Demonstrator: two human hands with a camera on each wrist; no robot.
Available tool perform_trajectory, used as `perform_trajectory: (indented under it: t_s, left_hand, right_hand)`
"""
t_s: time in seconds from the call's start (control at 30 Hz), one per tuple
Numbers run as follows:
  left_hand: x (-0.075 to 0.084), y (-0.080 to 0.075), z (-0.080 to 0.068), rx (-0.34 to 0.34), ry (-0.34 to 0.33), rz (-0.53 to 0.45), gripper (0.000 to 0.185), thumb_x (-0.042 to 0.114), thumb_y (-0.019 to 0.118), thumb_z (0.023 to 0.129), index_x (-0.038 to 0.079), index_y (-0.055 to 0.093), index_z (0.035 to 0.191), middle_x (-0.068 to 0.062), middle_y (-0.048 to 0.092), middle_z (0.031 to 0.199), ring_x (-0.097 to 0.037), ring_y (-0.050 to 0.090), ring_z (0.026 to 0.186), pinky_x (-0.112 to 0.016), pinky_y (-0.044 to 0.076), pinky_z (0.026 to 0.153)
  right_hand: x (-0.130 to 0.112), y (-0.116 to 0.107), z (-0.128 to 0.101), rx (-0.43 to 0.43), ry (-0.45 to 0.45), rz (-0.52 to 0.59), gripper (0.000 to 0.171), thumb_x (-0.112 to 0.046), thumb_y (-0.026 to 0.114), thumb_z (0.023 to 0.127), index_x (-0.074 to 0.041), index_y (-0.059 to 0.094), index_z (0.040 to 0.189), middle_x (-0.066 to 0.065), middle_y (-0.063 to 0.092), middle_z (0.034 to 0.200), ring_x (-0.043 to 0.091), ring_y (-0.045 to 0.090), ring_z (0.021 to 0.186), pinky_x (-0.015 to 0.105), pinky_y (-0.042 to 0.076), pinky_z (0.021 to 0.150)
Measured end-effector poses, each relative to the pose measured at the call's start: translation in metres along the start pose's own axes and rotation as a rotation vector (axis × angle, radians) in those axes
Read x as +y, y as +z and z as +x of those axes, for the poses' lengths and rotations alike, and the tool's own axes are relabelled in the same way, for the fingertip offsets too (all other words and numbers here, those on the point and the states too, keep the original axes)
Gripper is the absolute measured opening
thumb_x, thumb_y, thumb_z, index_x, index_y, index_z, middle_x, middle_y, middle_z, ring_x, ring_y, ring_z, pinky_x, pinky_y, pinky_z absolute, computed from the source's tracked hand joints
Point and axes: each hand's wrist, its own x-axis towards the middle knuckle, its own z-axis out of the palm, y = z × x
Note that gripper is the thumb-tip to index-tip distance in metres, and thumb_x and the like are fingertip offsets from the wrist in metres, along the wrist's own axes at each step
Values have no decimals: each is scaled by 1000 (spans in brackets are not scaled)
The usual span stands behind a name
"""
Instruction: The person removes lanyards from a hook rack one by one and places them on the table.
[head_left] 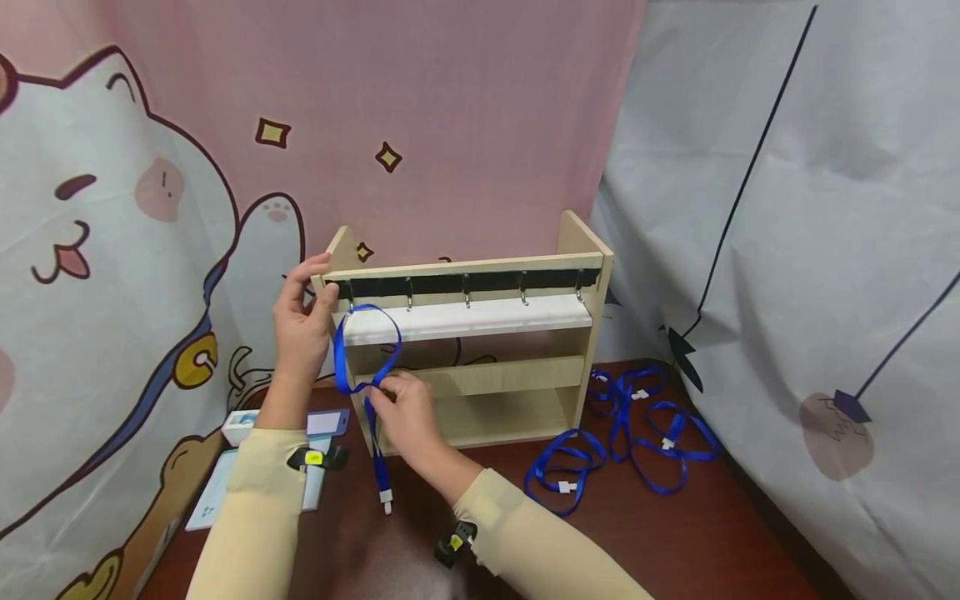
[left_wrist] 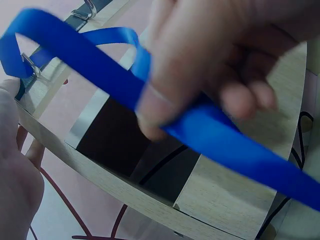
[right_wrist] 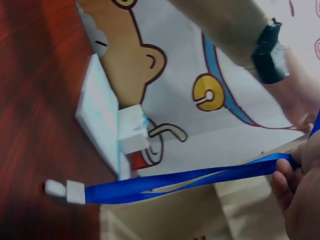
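Head view shows a wooden rack (head_left: 577,250) standing on a dark bench (head_left: 675,542), with a row of small metal hooks (head_left: 467,296) along its top bar. The left hand (head_left: 300,321) grips the rack's left top corner, fingers (head_left: 318,265) curled over the edge. The right hand (head_left: 401,417) pinches a blue strap (head_left: 358,350) between thumb and fingers, just in front of the rack. The strap's loop reaches up to the first hook on the left, and its tail hangs down to a white clip (head_left: 386,500) near the bench.

To do this well, I think the left hand should hold the rack steady, and the right hand should keep the loop wide and flat, not twisted, so it sits fully over the hook. More blue straps (head_left: 630,433) lie in a pile to the right.
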Motion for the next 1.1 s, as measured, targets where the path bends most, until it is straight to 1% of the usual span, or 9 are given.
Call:
perform_trajectory:
  t_s: [0.1, 0.2, 0.27, 0.43, 0.57, 0.67, 0.83, 0.97, 1.1]
  left_hand:
    - [-1, 0, 0, 0, 0, 3, 29, 6, 64, 112, -3, 65, 139, -6, 60, 158, -26, 55, 140, -32, 52, 108]
    - [-2, 0, 0, -2, -2, 4, 29, 7, 64, 112, -3, 65, 139, -6, 61, 158, -26, 56, 140, -31, 52, 109]
    - [-1, 0, -1, -4, -5, 8, 29, 7, 65, 112, -2, 65, 140, -5, 61, 158, -26, 56, 140, -31, 52, 109]
    - [0, 0, -1, -1, -7, 5, 28, 5, 65, 111, -4, 65, 138, -7, 61, 157, -26, 56, 140, -31, 52, 108]
    - [1, 1, -1, -2, -13, 9, 28, 5, 65, 111, -3, 65, 138, -6, 61, 158, -25, 56, 140, -32, 51, 109]
    - [1, 1, -1, -2, -14, 12, 29, 5, 65, 111, -3, 65, 139, -6, 61, 158, -25, 56, 140, -34, 51, 110]
    - [0, 1, -1, -2, -6, 12, 29, 4, 66, 111, -4, 65, 138, -7, 62, 157, -25, 56, 140, -35, 51, 110]
    - [0, 1, -1, 0, -1, 10, 28, 4, 66, 111, -4, 65, 138, -7, 62, 157, -24, 56, 140, -33, 51, 109]
    - [-1, 0, 0, 1, 2, 14, 28, 4, 65, 111, -4, 65, 138, -6, 61, 157, -24, 56, 141, -32, 50, 110]
  right_hand:
    - [-8, -7, 5, 6, -24, 49, 12, -2, 78, 100, -3, 88, 93, 3, 82, 101, 3, 69, 84, 18, 55, 65]
    - [-18, -14, 9, 14, -55, 77, 12, 0, 77, 100, -3, 88, 99, 3, 83, 104, 2, 69, 85, 17, 55, 65]
    - [-24, -19, 12, 22, -84, 76, 12, 0, 76, 101, -3, 88, 102, 5, 83, 105, 4, 69, 85, 17, 55, 65]
    - [-37, -28, 18, 55, -171, 68, 12, 0, 76, 101, -2, 88, 102, 8, 83, 104, 6, 69, 85, 17, 54, 65]
    - [-47, -35, 22, 78, -213, 94, 9, 0, 79, 99, -2, 88, 101, 8, 82, 98, 7, 68, 83, 19, 55, 66]
    - [-54, -39, 24, 73, -228, 121, 12, 2, 79, 98, -2, 88, 104, 6, 81, 97, 7, 67, 83, 20, 56, 67]
    - [-65, -48, 23, 49, -246, 144, 24, 9, 73, 98, -5, 87, 111, 3, 81, 103, 6, 67, 86, 21, 57, 69]
    - [-72, -57, 21, 35, -244, 155, 25, 9, 72, 100, -6, 88, 113, 3, 81, 106, 7, 70, 89, 23, 60, 73]
    - [-77, -69, 21, 21, -224, 145, 25, 7, 71, 102, -7, 88, 113, 4, 81, 106, 10, 73, 90, 25, 63, 77]
